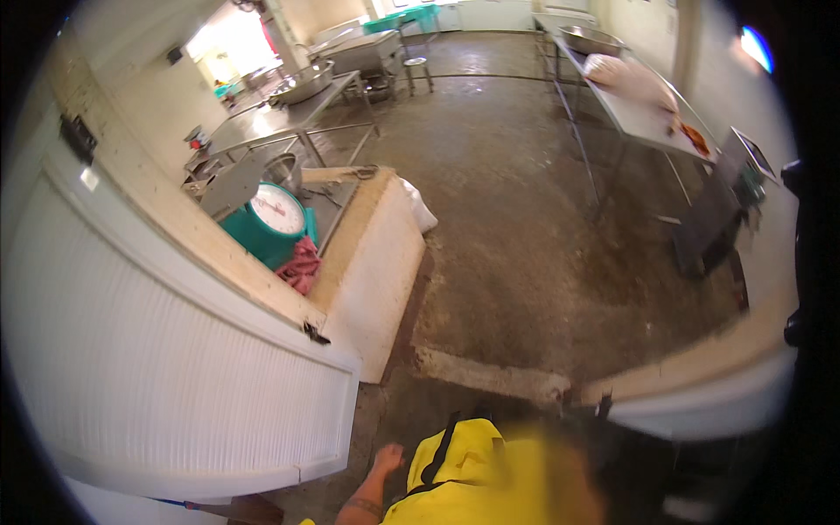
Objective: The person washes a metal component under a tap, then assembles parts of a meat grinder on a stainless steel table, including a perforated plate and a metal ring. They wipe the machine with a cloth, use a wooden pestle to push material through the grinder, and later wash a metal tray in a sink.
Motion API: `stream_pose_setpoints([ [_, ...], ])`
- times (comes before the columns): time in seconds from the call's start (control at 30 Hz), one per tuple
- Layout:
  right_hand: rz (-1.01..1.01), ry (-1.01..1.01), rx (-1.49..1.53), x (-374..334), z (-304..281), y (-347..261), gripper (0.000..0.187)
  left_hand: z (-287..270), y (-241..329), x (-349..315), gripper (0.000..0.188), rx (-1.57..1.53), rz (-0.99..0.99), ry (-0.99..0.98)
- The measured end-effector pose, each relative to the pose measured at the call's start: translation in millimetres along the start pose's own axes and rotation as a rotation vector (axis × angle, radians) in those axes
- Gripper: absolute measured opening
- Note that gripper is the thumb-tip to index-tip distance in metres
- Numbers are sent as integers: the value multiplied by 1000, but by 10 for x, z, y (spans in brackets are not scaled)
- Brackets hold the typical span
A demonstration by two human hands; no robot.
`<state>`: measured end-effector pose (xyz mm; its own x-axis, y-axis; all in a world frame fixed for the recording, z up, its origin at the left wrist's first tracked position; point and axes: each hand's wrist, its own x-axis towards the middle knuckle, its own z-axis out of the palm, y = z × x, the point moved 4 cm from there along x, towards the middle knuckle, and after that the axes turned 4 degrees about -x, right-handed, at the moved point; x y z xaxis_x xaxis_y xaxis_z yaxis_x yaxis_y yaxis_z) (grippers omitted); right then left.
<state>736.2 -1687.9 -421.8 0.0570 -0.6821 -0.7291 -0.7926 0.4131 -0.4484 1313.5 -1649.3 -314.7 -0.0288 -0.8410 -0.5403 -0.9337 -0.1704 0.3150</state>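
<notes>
My left hand (389, 457) hangs low beside the yellow garment (472, 437) with black straps on my front. Its fingers look curled into a loose fist, and nothing shows in it. Nearest to that hand is the white ribbed door (192, 350), swung open on the left. On the other side, a smeared skin-toned shape (577, 486) at the lower edge seems to be my right arm; its fingers cannot be made out.
A low wall (372, 280) stands left of the doorway. Beside it are a green dial scale (278, 210) and a reddish cloth (300, 265). Metal tables (280, 118) with basins line the left. A long table (643, 122) bears a pale bundle, right. A raised sill (490, 374) crosses the wet floor.
</notes>
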Motion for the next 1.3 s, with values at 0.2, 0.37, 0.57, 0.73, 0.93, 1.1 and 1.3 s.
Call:
stream_pose_setpoints([
  [0.2, 329, -143, 212, 1408, -893, -893, 23, -2794, 1129, 3025, 28, -956, -174, 281],
  [0.37, 123, -147, 139, 3321, -2408, -2547, 23, -3469, 1488, 4877, 26, -1072, -163, 347],
  [0.57, -245, -73, -481, 5818, -4649, -3612, 22, -3539, 1569, 5891, 20, -1230, -545, 228],
  [0.73, -462, 241, 19, 7764, -6946, -5787, 20, -4513, 1345, 6529, 23, -1236, -658, 373],
  [0.93, -380, 66, 257, 8679, -7188, -9243, 22, -6816, 283, 8163, 18, -910, -410, 901],
  [1.1, -615, -350, -318, 8855, -6356, -11399, 21, -8021, -981, 8522, 33, -209, -633, 1199],
  [1.3, -1271, -354, -734, 8196, -4877, -14637, 26, -8075, -2036, 8367, 42, -488, -901, 1107],
])
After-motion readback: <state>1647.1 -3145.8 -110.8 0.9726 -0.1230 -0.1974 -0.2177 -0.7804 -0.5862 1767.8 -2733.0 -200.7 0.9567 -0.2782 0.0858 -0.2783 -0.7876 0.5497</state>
